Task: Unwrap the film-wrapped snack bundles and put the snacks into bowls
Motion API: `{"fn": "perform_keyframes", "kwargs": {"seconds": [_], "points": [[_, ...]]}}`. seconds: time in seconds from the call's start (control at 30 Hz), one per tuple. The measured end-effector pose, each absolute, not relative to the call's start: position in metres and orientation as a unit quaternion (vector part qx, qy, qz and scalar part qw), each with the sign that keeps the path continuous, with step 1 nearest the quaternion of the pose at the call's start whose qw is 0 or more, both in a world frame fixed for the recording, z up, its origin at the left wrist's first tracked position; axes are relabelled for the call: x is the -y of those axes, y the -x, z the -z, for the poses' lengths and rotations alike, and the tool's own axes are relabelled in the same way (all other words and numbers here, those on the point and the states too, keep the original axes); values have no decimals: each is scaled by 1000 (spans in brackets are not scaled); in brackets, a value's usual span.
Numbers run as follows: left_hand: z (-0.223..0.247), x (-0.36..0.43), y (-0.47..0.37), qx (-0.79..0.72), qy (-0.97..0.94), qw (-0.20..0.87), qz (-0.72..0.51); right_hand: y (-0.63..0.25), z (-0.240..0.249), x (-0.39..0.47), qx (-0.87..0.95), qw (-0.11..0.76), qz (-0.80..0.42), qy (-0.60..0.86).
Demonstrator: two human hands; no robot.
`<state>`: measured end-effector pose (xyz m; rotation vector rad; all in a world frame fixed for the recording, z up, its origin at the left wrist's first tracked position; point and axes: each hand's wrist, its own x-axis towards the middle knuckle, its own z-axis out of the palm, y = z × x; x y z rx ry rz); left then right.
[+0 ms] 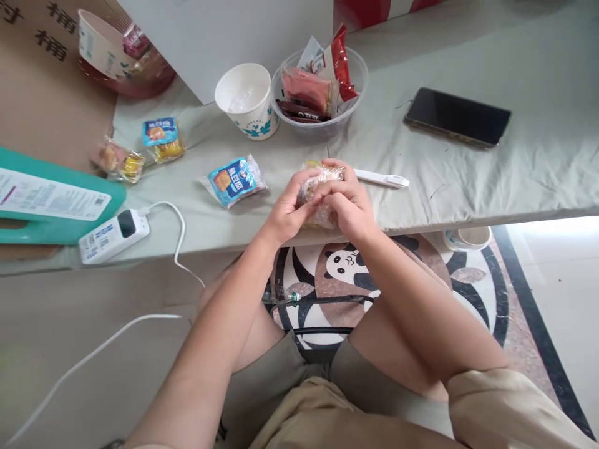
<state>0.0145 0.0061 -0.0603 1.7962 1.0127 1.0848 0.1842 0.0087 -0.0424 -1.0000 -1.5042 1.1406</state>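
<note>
Both hands' fingers pinch a clear-wrapped snack at the tabletop's front edge | Blue packet nearby, white stick just beside | Risk: a hard tug could split the wrapper, spilling food floorward

A patterned floor and cloth-covered table suggest an indoor room.

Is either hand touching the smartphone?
No, the left hand and right hand hold a clear-wrapped packet, while the smartphone lies apart on the cloth.
</note>
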Motion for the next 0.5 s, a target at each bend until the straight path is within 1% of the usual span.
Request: {"fn": "perform_keyframes", "kwargs": {"seconds": [0.1, 0.2, 0.3, 0.37, 0.43, 0.5], "points": [[56, -4, -15, -405, -698, 390, -442, -191, 42, -6, 640, 494, -412, 420], [56, -2, -14, -426, -685, 358, -469, -206, 41, -3, 679, 484, -302, 462], [59, 0, -13, -439, -663, 349, -497, -225, 43, -1, 700, 407, -171, 562], [60, 3, -12, -443, -653, 341, -511, -235, 46, -2, 693, 342, -113, 625], [60, 5, -11, -453, -664, 317, -503, -240, 48, -4, 681, 301, -87, 662], [59, 6, -13, -465, -674, 296, -491, -239, 46, -7, 673, 288, -85, 676]]}}
